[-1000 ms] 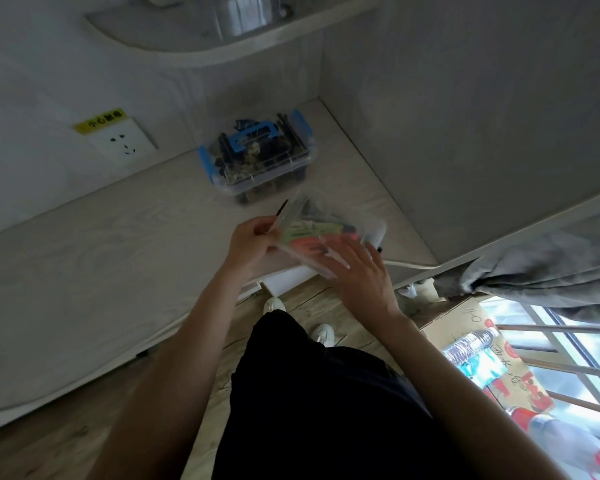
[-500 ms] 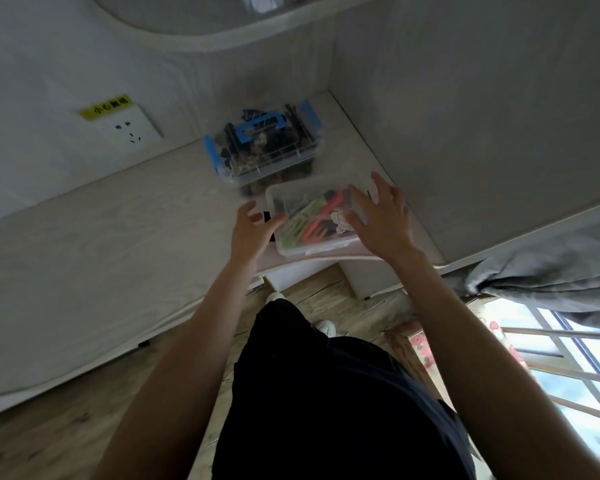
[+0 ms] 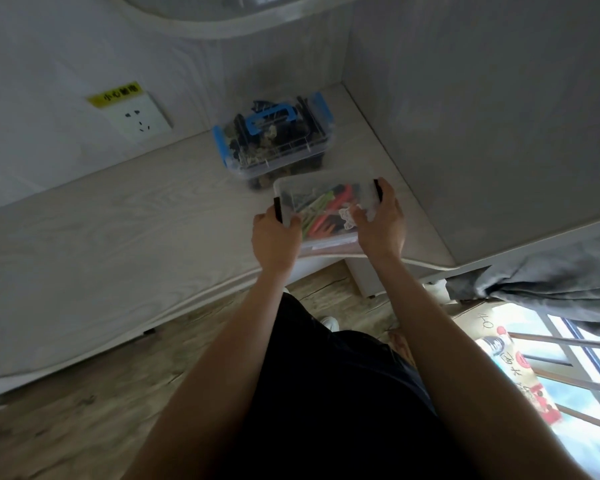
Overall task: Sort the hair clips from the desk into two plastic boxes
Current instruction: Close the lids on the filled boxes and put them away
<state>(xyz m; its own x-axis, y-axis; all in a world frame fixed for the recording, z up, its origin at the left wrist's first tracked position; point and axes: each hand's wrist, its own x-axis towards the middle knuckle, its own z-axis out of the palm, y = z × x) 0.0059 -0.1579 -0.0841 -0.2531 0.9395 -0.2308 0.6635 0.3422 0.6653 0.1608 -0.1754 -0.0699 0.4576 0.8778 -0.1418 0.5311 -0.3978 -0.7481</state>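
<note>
A clear plastic box with black side latches (image 3: 323,188) sits flat on the pale wooden desk (image 3: 118,237) near its front edge. It holds several colourful hair clips (image 3: 321,211), green, red and black. My left hand (image 3: 274,237) grips its left end at the latch. My right hand (image 3: 381,220) grips its right end at the other latch. Behind it stands a second clear box with blue latches and a blue handle (image 3: 274,133), lid on, filled with dark clips.
A wall socket (image 3: 137,116) is on the back wall at the left. A side panel (image 3: 465,133) rises to the right of the boxes. A grey cloth (image 3: 551,285) hangs at the right, above a cardboard box (image 3: 506,358) on the floor.
The clip box was tilted in my hands a second ago. It now lies flat on the desk, and both hands have closed on its end latches.
</note>
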